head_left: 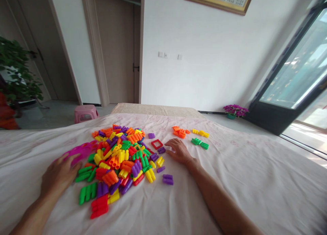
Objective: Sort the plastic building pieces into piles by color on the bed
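Note:
My left hand [60, 172] lies at the left edge of a heap of plastic building blocks [120, 156], its fingers spread over a flat magenta plastic piece [81, 151]. Beside those fingers are green tube-shaped blocks [85, 173]. My right hand [180, 150] rests on the cloth to the right of the heap, fingers loosely bent and apart, with no block visible in it. Just off its fingertips are a small purple block [161, 150] and a red square frame [156, 144]. The heap mixes orange, yellow, green, red and purple tube-shaped blocks.
Sorted by colour beyond my right hand lie orange blocks [180, 132], yellow blocks [201, 132] and green blocks [200, 143]. A loose purple block [168, 179] lies nearer me. The pale cloth [242, 180] is wrinkled. A pink stool [86, 113] stands beyond the left side.

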A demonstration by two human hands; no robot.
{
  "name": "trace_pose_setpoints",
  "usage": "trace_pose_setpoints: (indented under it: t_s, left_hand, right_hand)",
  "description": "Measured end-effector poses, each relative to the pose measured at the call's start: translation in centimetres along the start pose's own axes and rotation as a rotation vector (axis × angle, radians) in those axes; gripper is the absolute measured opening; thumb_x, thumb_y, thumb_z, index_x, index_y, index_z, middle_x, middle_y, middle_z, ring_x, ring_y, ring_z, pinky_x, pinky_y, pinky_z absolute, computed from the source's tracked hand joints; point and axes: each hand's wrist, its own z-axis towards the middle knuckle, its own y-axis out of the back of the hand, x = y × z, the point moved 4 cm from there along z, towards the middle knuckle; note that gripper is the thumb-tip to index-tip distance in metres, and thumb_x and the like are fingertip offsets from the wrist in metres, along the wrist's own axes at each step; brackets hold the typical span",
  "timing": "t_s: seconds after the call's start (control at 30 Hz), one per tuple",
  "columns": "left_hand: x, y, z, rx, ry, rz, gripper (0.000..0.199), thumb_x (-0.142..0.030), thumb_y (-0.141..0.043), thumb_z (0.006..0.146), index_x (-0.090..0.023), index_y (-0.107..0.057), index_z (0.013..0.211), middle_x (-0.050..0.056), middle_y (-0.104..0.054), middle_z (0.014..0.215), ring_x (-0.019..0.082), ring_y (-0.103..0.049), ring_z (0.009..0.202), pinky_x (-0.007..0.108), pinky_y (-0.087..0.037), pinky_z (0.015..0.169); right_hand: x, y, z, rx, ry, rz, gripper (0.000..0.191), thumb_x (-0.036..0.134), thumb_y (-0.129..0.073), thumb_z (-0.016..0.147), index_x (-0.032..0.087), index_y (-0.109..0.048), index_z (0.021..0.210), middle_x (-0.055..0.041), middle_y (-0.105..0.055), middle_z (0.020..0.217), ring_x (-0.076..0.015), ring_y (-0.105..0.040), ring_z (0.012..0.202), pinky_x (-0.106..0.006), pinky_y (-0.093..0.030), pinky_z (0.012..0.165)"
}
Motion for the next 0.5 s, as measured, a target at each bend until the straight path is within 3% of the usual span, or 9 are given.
trace_pose_setpoints:
  t_s: [0.13, 0.33, 0.5]
  left_hand:
    - [-0.9, 0.8, -0.8, -0.055, -0.016, 0.000, 0.059, -0.047, -0.035, 0.096, -0.016, -0.061, 0.139, 0.019, -0.058, 0.149, 0.032, -0.051, 0.141, 0.045, -0.039, 0.119]
    - [-1.5, 1.3, -1.2, -0.103, -0.035, 0.026, 0.055, -0.043, -0.039, 0.096, -0.014, -0.064, 0.134, 0.019, -0.061, 0.146, 0.031, -0.055, 0.137, 0.044, -0.041, 0.117]
    - [-1.5, 0.8, -0.9, -0.169, -0.078, 0.047, 0.053, -0.037, -0.038, 0.094, -0.012, -0.066, 0.131, 0.022, -0.063, 0.142, 0.033, -0.057, 0.134, 0.045, -0.042, 0.116]
  right_hand:
    - [1.5, -1.2, 0.5, 0.042, 0.021, -0.046, 0.025, 0.033, -0.071, 0.094, 0.025, -0.075, 0.117, -0.0084, -0.075, 0.115, -0.0246, -0.064, 0.112, -0.041, -0.046, 0.102]
    - [1.7, -2.1, 0.6, -0.008, -0.025, -0.048, 0.022, 0.035, -0.069, 0.097, 0.021, -0.073, 0.113, -0.0089, -0.074, 0.109, -0.0236, -0.065, 0.106, -0.038, -0.047, 0.098]
    - [-0.3, -1.1, 0.1, -0.132, -0.274, -0.127, 0.031, 0.030, -0.050, 0.105, 0.018, -0.067, 0.128, -0.0129, -0.071, 0.127, -0.0256, -0.061, 0.121, -0.039, -0.044, 0.105]
